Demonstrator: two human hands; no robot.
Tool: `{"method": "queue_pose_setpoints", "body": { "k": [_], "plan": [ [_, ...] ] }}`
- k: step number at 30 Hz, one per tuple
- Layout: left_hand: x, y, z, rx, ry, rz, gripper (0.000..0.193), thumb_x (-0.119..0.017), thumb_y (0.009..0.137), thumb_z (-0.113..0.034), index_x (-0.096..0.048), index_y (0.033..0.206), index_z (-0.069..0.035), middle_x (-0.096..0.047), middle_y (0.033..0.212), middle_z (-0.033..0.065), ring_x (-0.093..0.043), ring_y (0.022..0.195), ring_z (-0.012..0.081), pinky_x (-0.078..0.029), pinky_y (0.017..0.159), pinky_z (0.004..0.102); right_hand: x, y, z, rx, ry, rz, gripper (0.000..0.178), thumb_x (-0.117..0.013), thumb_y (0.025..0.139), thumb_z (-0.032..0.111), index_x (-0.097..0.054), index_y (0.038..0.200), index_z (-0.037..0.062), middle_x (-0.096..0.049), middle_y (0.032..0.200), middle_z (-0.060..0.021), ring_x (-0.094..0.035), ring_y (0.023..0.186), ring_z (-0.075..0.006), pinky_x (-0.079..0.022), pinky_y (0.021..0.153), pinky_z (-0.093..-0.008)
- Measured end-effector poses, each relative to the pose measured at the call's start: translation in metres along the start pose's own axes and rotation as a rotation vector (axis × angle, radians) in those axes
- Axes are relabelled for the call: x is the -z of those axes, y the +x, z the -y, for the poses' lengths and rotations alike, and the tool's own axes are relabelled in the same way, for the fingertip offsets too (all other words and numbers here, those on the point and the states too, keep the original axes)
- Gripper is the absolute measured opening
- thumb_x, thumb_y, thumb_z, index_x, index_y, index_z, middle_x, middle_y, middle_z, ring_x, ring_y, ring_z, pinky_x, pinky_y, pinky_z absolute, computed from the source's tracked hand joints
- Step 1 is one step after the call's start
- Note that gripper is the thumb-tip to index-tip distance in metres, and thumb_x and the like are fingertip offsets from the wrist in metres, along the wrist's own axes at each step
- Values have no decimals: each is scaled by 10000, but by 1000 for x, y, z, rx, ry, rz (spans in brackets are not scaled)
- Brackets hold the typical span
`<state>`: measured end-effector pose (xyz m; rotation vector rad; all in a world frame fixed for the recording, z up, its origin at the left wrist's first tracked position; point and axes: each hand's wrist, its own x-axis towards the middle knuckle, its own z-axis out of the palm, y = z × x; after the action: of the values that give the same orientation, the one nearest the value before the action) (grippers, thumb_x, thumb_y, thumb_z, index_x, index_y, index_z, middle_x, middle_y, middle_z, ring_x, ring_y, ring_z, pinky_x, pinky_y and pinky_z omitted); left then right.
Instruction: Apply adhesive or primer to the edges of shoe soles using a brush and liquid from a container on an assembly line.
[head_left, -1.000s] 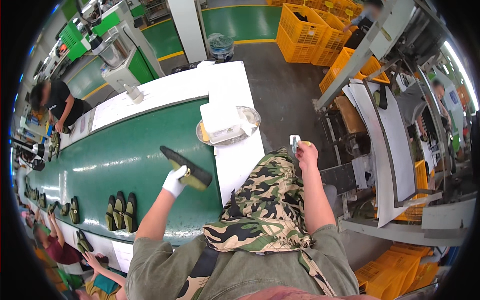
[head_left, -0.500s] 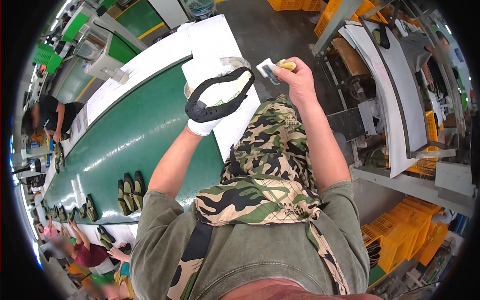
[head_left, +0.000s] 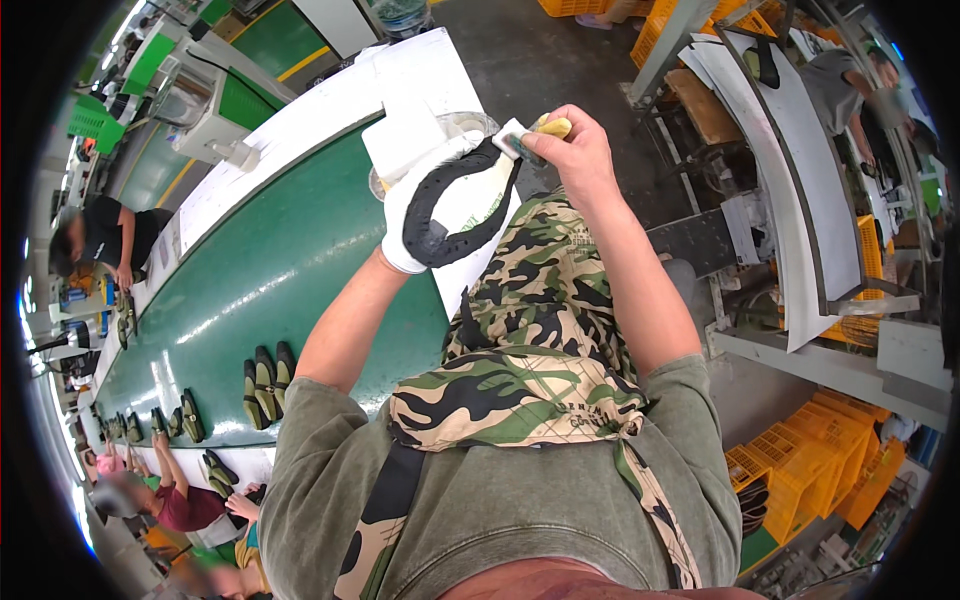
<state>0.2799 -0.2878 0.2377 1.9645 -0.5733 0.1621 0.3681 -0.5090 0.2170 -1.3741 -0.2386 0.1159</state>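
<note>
Closer now, our right hand (head_left: 583, 155) pinches a white pad (head_left: 510, 138) at the shoe (head_left: 464, 205) our left hand (head_left: 402, 222) clamps; a slack hold could let it twist.

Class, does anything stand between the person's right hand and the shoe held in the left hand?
Only what the right hand itself pinches: a small white piece, at the end of the shoe nearest that hand. Whether it touches the shoe is hard to tell. Nothing else visible blocks the way.
</note>
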Motion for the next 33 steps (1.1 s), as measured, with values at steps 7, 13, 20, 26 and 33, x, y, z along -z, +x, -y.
{"method": "queue_pose_setpoints", "body": {
  "k": [7,13,20,26,33],
  "plan": [
    [-13,10,-6,-164,276,-249,542,-849,702,-187,-640,1179,-38,-684,1123,133,-663,1047,305,-512,955,388,-18,-24,25,-58,118,6,187,-714,801,-11,-549,830,70,-560,801,27,-531,728,-56,-453,671,-233],
    [-21,6,-5,-3,113,-151,461,-780,771,-122,-648,1210,-67,-683,1157,101,-657,1080,254,-490,975,363,-29,-38,30,-103,242,43,171,-732,810,-19,-583,866,42,-607,819,-5,-577,732,-77,-480,688,-243],
    [-20,0,-4,0,137,-177,474,-783,781,-123,-639,1228,-66,-689,1151,91,-662,1072,238,-493,973,344,-32,-39,38,-119,276,50,171,-741,814,6,-583,865,46,-605,824,-6,-566,730,-74,-470,687,-242],
    [-27,1,-5,1,-2,-207,477,-769,796,-58,-621,1250,-37,-683,1173,86,-652,1078,202,-488,983,331,-29,-42,33,-104,282,31,163,-732,824,1,-576,869,22,-598,817,-8,-556,729,-72,-466,657,-238],
    [-29,8,-11,-36,-77,-234,504,-752,783,22,-604,1264,-6,-663,1199,87,-629,1099,189,-485,1000,328,-25,-37,30,-77,191,-10,158,-725,800,3,-576,831,44,-584,803,15,-530,716,-60,-441,649,-231]
  ]
}}
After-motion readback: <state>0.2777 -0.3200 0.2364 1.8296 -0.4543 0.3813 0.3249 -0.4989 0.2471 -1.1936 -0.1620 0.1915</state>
